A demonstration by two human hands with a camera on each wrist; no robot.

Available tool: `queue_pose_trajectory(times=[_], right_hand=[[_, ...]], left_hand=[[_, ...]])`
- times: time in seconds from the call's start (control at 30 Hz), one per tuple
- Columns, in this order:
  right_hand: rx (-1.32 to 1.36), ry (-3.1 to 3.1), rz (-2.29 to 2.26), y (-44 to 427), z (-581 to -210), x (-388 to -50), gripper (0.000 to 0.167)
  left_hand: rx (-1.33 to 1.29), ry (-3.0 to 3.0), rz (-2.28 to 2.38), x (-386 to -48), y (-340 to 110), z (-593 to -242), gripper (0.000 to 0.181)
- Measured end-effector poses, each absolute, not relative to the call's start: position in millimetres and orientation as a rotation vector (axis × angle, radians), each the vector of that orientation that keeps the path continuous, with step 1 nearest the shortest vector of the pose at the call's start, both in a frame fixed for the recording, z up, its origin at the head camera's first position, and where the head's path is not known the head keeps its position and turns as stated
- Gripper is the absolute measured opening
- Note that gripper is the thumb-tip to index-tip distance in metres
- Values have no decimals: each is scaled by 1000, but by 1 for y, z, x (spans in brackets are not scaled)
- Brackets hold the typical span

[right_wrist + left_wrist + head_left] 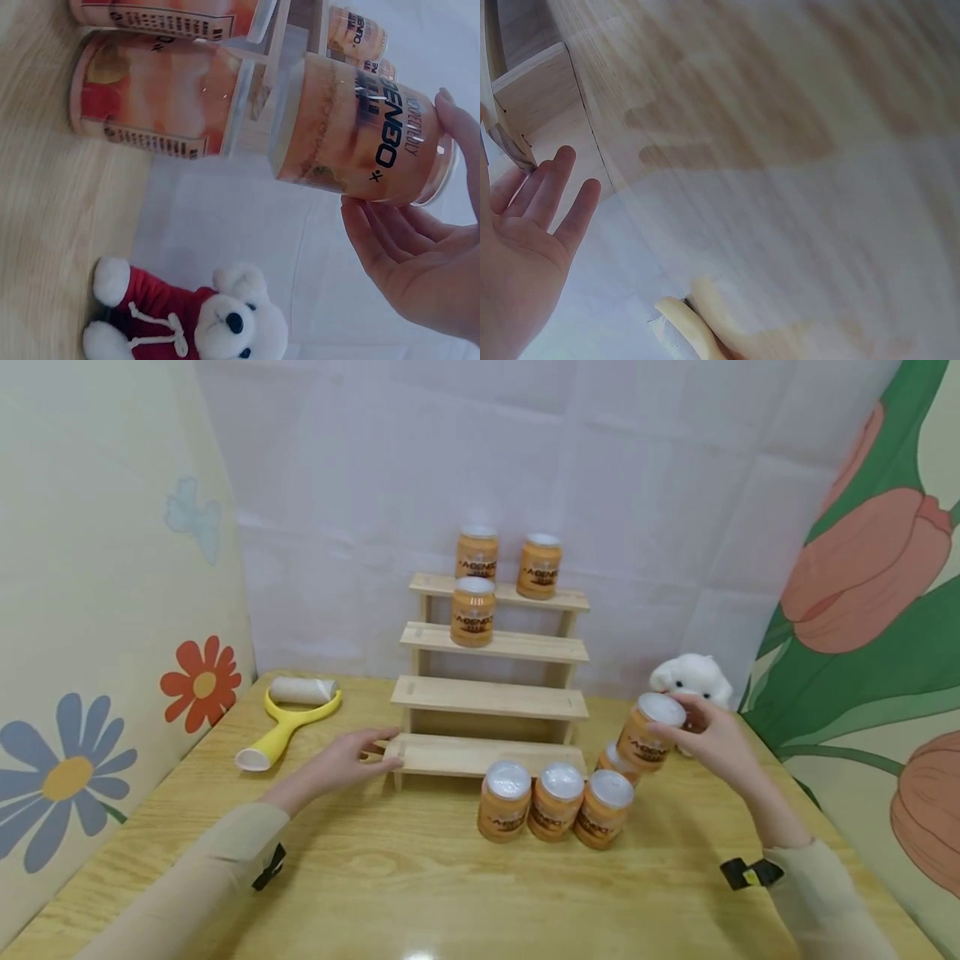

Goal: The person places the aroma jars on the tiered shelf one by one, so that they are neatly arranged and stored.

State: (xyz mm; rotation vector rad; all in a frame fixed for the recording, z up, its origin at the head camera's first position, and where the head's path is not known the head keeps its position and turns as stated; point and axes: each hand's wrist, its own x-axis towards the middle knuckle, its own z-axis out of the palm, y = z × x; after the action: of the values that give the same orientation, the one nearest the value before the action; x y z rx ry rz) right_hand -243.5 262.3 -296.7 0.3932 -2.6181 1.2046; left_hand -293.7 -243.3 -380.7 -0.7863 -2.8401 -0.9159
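My right hand (716, 739) grips an orange jar (647, 732) with a silvery lid, fingers and thumb near its lid end. The jar is off the table, slightly tilted, above and partly in front of another orange jar (617, 760). At the left end of a stepped wooden display shelf (450, 758), my left hand (352, 760) holds the lowest board between thumb and fingers; its other fingers (577, 217) reach out fairly straight. Two jars (540, 568) stand on the top step, and one jar (472, 614) on the second. Three jars (553, 806) stand in front of the shelf's right side.
A yellow-handled roller (281, 731) lies on the table left of the shelf. A white plush dog (693, 677) in a red top sits at the back right, behind my right hand. White cloth hangs behind; flower-painted panels flank both sides.
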Motion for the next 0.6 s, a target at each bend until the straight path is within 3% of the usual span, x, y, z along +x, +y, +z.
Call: queue_pose_trajectory(times=[0.6], right_hand=[[368, -2489, 1360, 209, -267, -284, 67]], left_hand=[[-776, -2840, -940, -293, -244, -379, 65]])
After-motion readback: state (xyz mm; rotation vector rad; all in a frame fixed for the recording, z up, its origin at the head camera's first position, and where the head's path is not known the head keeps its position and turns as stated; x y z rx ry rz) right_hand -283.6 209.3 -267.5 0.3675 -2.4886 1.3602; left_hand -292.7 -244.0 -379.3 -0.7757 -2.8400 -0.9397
